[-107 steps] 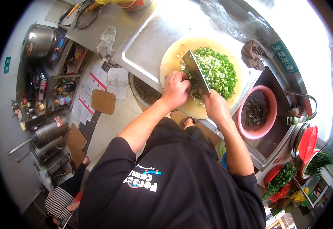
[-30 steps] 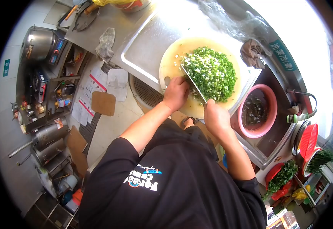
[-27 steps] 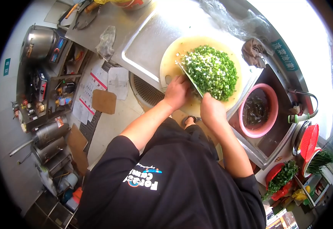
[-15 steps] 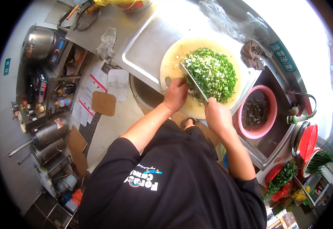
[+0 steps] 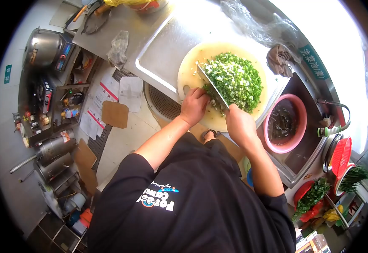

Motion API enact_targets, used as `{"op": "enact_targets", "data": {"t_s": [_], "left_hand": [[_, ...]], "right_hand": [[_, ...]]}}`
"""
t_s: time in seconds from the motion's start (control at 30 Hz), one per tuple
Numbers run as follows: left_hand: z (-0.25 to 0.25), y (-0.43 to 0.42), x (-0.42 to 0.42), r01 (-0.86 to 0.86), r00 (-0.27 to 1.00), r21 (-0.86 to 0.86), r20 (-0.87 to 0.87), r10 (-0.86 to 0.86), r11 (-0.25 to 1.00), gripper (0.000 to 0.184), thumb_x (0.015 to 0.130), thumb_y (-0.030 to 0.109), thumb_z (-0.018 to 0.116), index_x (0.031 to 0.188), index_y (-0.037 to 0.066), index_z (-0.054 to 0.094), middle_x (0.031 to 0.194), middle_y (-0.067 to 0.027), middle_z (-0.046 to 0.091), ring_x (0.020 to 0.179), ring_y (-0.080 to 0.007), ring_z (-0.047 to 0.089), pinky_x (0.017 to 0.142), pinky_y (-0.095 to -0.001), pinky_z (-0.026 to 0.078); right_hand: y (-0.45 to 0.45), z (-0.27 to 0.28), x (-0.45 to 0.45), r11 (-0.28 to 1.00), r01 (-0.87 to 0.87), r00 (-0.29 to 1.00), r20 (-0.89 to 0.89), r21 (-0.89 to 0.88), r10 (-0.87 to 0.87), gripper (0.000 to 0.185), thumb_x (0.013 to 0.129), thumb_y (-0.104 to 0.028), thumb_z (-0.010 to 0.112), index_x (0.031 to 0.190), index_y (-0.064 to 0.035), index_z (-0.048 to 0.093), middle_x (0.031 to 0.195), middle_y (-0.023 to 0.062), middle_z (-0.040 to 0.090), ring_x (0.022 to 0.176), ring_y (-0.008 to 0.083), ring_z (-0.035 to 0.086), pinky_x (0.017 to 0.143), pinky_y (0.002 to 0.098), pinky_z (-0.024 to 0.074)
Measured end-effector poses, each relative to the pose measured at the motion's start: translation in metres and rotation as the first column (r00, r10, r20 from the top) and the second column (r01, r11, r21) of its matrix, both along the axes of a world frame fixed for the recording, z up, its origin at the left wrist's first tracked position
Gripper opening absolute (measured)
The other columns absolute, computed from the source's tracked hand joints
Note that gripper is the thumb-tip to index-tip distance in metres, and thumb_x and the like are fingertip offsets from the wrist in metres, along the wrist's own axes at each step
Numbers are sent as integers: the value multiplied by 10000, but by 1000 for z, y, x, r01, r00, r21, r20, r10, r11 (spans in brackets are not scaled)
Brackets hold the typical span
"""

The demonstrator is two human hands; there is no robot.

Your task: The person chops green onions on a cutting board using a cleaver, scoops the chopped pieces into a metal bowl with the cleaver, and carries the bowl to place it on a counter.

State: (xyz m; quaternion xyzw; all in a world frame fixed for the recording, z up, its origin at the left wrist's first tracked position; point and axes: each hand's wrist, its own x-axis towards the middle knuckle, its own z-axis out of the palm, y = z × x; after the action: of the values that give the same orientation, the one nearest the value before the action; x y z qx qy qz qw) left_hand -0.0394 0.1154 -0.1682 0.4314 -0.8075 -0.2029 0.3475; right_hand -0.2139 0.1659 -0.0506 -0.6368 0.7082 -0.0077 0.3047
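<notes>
A large heap of chopped green onions covers much of the round cutting board. My right hand is closed around the handle of a kitchen knife, whose blade lies along the left edge of the heap, pointing up and left. My left hand is beside the blade on the near left part of the board, fingers curled and pressed together. Whatever those fingers hold is hidden, though a few green bits show by the fingertips.
Right of the board, a pink basin with dark contents in water stands in the sink beside a faucet. A brown rag and plastic film lie behind. Leafy greens are at lower right.
The knife's tip has shifted slightly left, away from the heap. My left hand and the heap look nearly the same.
</notes>
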Motion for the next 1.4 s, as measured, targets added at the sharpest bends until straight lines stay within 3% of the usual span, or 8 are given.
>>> {"op": "enact_targets", "data": {"t_s": [0.13, 0.23, 0.57, 0.83, 0.9, 1.07, 1.23, 1.4], "left_hand": [[-2, -1, 1, 10, 1000, 44, 15, -11, 999, 119, 718, 43, 671, 834, 64, 666, 997, -91, 633, 963, -315, 576, 815, -402, 511], [6, -1, 0, 20, 999, 31, 44, -21, 999, 116, 718, 42, 663, 833, 63, 664, 997, -93, 634, 959, -316, 579, 812, -404, 512], [3, -7, -2, 72, 997, 2, 16, -72, 997, 161, 715, 22, 652, 872, 52, 669, 991, -109, 625, 945, -334, 596, 814, -408, 511], [-1, -9, -5, 39, 999, 69, -29, -37, 997, 130, 751, 17, 665, 876, 53, 651, 989, -124, 611, 936, -347, 588, 794, -426, 503], [-1, -11, -6, 59, 998, 38, -36, -57, 998, 129, 744, 19, 660, 868, 51, 647, 991, -118, 613, 928, -345, 584, 794, -420, 505], [2, -12, -5, 59, 998, -16, -9, -59, 998, 142, 690, 21, 666, 829, 49, 661, 943, -109, 624, 913, -335, 584, 786, -416, 514], [0, -11, -1, 61, 998, -46, -6, -62, 997, 134, 711, 21, 667, 843, 45, 667, 943, -107, 621, 909, -330, 585, 778, -416, 515], [-1, -8, 1, 28, 999, 13, -27, -28, 1000, 126, 732, 16, 661, 853, 48, 674, 963, -101, 626, 927, -325, 589, 787, -411, 516]], "right_hand": [[9, 0, 6, 997, -15, 999, -27, 78, 17, 204, 964, -187, 493, 915, 9, 526, 762, 259, 651, 740, 462, 636, 681, 553, 489], [2, -28, 20, 992, 19, 997, -76, 127, -10, 113, 882, -82, 534, 945, 11, 539, 842, 245, 681, 805, 424, 678, 736, 499, 531], [-2, -37, -3, 984, 71, 996, 59, -161, -63, 193, 939, -185, 556, 888, 0, 535, 739, 249, 649, 723, 447, 640, 682, 532, 499], [11, 7, 1, 992, 77, 997, 26, -96, -75, 139, 926, -132, 525, 903, 4, 540, 756, 249, 658, 731, 434, 652, 682, 532, 502], [11, 6, 4, 998, 24, 998, -53, 55, -21, 91, 893, -87, 525, 917, -1, 541, 784, 241, 672, 748, 424, 668, 692, 524, 514], [-9, -37, 20, 1000, -3, 997, -77, 8, 4, 83, 855, -47, 507, 913, 4, 538, 807, 244, 676, 774, 420, 674, 689, 507, 534], [-25, -32, 8, 992, 9, 1000, 11, -127, -8, 117, 909, -110, 509, 905, 3, 535, 799, 250, 669, 754, 425, 663, 711, 514, 522], [7, -4, 3, 1000, 27, 999, 17, -13, -27, 201, 953, -184, 527, 901, 11, 530, 773, 258, 647, 742, 460, 630, 683, 561, 474]]}}
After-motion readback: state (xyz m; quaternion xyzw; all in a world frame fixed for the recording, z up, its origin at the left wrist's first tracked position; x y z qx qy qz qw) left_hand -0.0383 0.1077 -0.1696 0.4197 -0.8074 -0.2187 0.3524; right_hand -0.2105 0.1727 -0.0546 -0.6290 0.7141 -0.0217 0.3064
